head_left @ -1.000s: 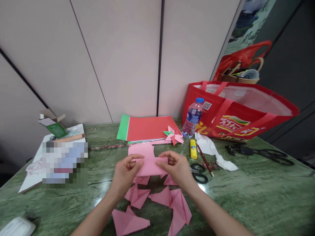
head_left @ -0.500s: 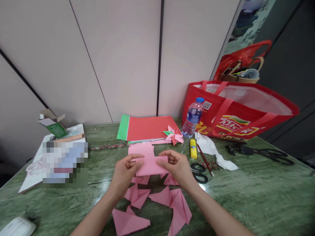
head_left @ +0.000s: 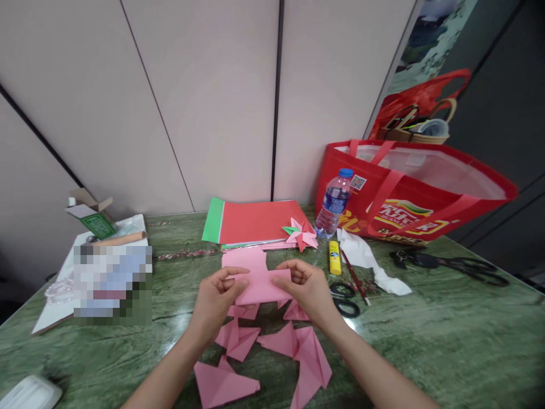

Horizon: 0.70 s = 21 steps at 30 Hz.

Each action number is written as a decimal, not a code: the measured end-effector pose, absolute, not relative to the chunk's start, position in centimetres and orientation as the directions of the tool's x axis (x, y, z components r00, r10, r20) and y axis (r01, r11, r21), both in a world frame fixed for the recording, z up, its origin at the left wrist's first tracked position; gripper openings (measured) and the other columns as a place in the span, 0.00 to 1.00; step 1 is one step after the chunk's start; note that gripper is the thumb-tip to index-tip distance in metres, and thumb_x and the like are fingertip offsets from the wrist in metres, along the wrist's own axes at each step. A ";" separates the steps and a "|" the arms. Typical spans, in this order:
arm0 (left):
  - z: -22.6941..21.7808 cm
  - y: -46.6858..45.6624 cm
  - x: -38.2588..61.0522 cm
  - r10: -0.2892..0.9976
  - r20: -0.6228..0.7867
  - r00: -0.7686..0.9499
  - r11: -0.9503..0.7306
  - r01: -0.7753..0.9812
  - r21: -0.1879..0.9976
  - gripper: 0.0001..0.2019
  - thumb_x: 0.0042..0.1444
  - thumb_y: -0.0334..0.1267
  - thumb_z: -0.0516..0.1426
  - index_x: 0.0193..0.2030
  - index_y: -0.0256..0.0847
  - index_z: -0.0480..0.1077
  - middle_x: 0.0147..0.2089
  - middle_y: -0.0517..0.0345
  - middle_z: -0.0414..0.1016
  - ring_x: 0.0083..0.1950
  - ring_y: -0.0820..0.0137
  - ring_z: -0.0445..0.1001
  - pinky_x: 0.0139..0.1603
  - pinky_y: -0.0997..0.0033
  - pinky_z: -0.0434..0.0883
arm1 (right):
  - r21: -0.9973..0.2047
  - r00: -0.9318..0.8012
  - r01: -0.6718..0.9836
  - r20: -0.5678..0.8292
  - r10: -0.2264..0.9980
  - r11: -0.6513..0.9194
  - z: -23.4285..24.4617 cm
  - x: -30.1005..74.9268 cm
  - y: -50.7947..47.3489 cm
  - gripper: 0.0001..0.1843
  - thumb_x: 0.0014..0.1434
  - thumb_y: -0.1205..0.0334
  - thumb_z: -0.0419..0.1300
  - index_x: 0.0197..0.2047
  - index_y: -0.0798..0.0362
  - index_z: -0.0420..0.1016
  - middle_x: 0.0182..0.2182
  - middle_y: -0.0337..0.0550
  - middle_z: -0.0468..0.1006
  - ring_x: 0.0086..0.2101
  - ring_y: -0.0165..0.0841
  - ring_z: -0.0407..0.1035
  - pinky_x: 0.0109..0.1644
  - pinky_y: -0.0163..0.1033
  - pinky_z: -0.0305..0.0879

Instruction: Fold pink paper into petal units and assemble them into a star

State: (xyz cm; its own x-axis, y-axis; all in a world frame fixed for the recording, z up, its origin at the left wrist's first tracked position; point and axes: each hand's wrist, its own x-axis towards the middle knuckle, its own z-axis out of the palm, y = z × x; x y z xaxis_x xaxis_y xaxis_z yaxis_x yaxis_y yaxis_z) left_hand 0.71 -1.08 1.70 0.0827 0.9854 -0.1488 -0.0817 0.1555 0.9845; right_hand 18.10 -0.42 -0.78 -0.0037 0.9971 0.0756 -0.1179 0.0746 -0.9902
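A folded piece of pink paper is held level between both hands above the table. My left hand pinches its left end between thumb and fingers. At the right end, my right hand grips it the same way. Behind it lies a pink paper sheet, partly covered by the held piece. Below the hands are several folded pink paper pieces, some hidden under the held paper. A pink, red and green paper star rests on a stack of coloured paper.
Right of my hands are a glue stick, black-handled scissors, a pencil and white tissue. A water bottle stands before a red bag. Larger scissors lie far right; a small green box is left.
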 end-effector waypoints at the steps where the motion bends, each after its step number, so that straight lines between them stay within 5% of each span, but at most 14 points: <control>1: 1.7 -1.1 0.7 0.985 -0.149 0.083 0.155 -0.082 0.984 0.16 0.41 0.40 0.62 0.37 0.35 0.69 0.17 0.63 0.72 0.19 0.73 0.71 0.22 0.74 0.69 | -0.991 -0.001 -0.114 0.076 0.997 0.076 -0.8 18.1 -0.4 0.14 0.40 0.58 0.67 0.29 0.55 0.70 0.19 0.34 0.70 0.20 0.25 0.62 0.24 0.31 0.58; 21: 2.0 -1.2 1.0 0.986 -0.151 0.072 0.158 -0.108 0.982 0.17 0.39 0.40 0.63 0.36 0.34 0.69 0.16 0.63 0.72 0.18 0.71 0.72 0.21 0.72 0.72 | -0.991 0.004 -0.084 0.103 0.995 0.103 -1.0 18.2 -0.3 0.14 0.40 0.56 0.66 0.28 0.55 0.70 0.17 0.32 0.66 0.19 0.24 0.58 0.22 0.30 0.54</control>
